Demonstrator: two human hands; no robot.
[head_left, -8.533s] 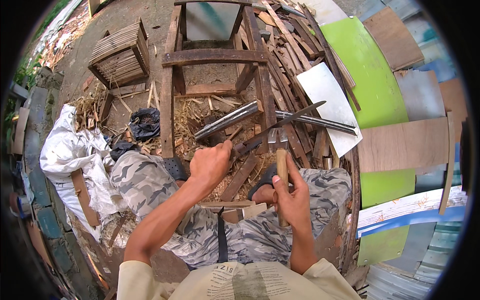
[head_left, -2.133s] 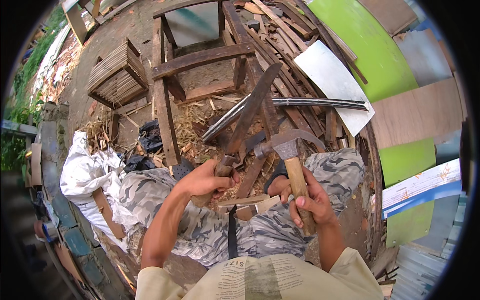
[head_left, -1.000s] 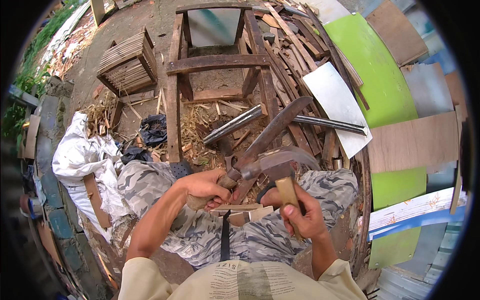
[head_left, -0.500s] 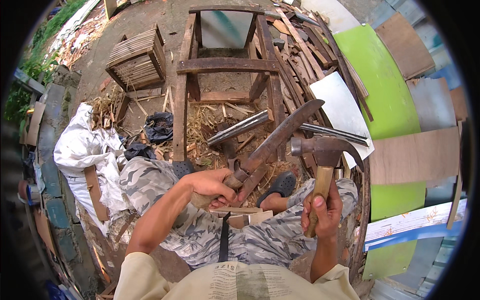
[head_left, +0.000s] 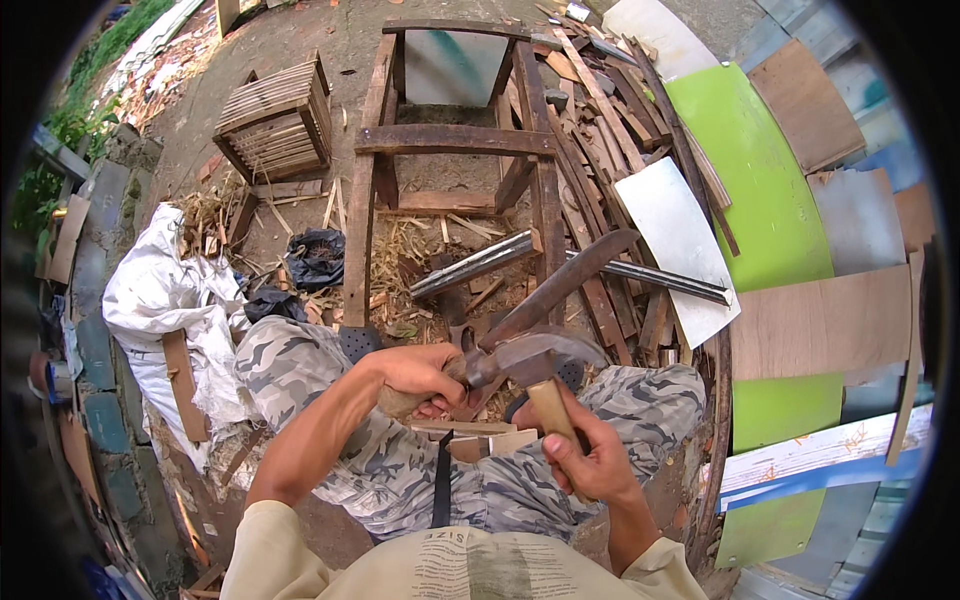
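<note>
My left hand (head_left: 424, 374) is closed round the wooden handle of a machete (head_left: 572, 276). Its dark, curved blade slants up and away to the right. In my right hand (head_left: 592, 452) is a claw hammer (head_left: 550, 402), gripped by its pale wooden handle. The hammer's face is at the base of the blade, right beside my left fingers; whether it touches the metal I cannot tell. The hammer head hides part of the blade. Between my camouflage-clad legs, below the tools, lie short pieces of light wood (head_left: 465, 428).
A dark wooden frame (head_left: 455, 139) stands ahead of me, with a slatted crate (head_left: 272, 120) at its left. Scrap wood (head_left: 600, 130) is heaped on the right, near a white sheet (head_left: 680, 240) and green panels (head_left: 765, 190). A white sack (head_left: 165, 290) lies at my left.
The hammer has swung left and down from beside the machete to the base of its blade. My left hand and the machete have barely shifted.
</note>
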